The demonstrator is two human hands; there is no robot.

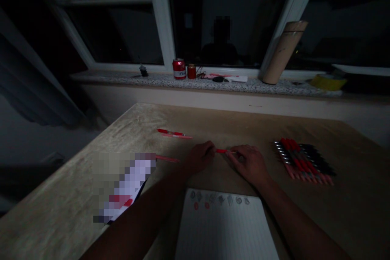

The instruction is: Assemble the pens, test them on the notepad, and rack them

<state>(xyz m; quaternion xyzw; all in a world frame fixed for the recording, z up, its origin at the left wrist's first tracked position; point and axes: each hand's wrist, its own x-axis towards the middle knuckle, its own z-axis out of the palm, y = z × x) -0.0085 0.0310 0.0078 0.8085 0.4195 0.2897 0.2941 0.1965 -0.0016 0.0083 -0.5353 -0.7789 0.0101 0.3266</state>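
Observation:
A red pen (221,151) lies crosswise between my two hands, just above or on the table. My left hand (201,156) is closed, its fingertips at the pen's left end. At the other end, my right hand (248,161) pinches the pen between thumb and fingers; part of it is hidden in the grip. Nearer to me is a lined notebook page (227,227) with a row of dark scribbled marks and two red ones below. A red pen and a pinkish strip-like piece (179,136) lie beyond my left hand, and another pinkish piece (167,158) is beside my left wrist.
On the right, several red and black pens (300,156) lie in a row. A partly blurred phone-like object (131,189) is on the left of the table (122,138). The windowsill (158,80) holds a red can (179,69), a small jar (191,71), a tall flask (283,55) and yellow tape (327,82).

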